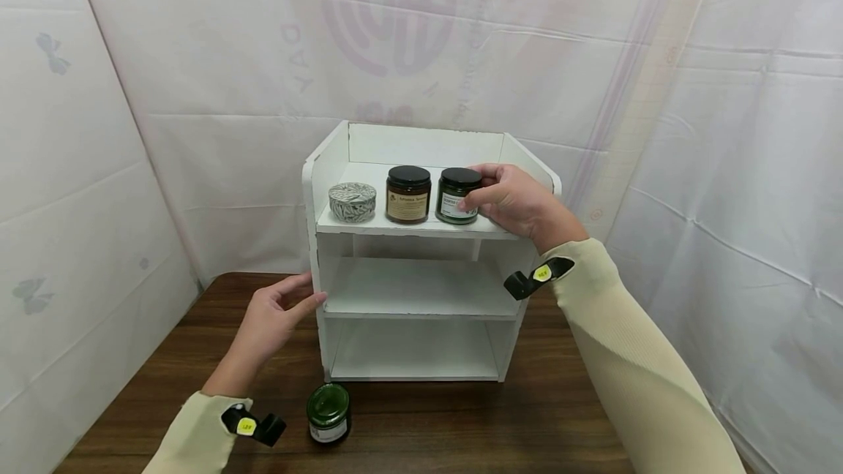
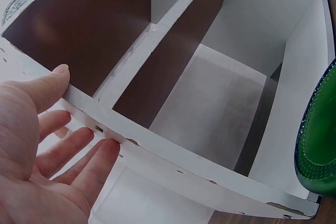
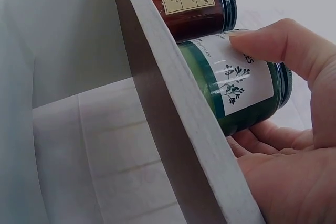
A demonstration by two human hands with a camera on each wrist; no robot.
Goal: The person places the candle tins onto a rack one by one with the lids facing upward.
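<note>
On the top shelf of a white shelf unit (image 1: 421, 316), my right hand (image 1: 516, 200) holds a green glass candle jar (image 1: 457, 203) with a black lid and white label. The thumb lies on the label, the fingers behind the jar. Beside it stands a brown candle jar (image 1: 408, 200), then a round leaf-patterned tin (image 1: 352, 203). My left hand (image 1: 273, 313) touches the unit's left side panel, thumb at the front edge and fingers extended along the outer face. In the right wrist view, the green candle jar (image 3: 247, 85) sits at the shelf's edge.
Another green jar (image 1: 328, 413) stands on the dark wooden table (image 1: 448, 423), in front of the unit's lower left corner. Two lower shelves (image 1: 421, 287) of the unit face me. White sheeting (image 1: 230, 57) hangs behind and at both sides.
</note>
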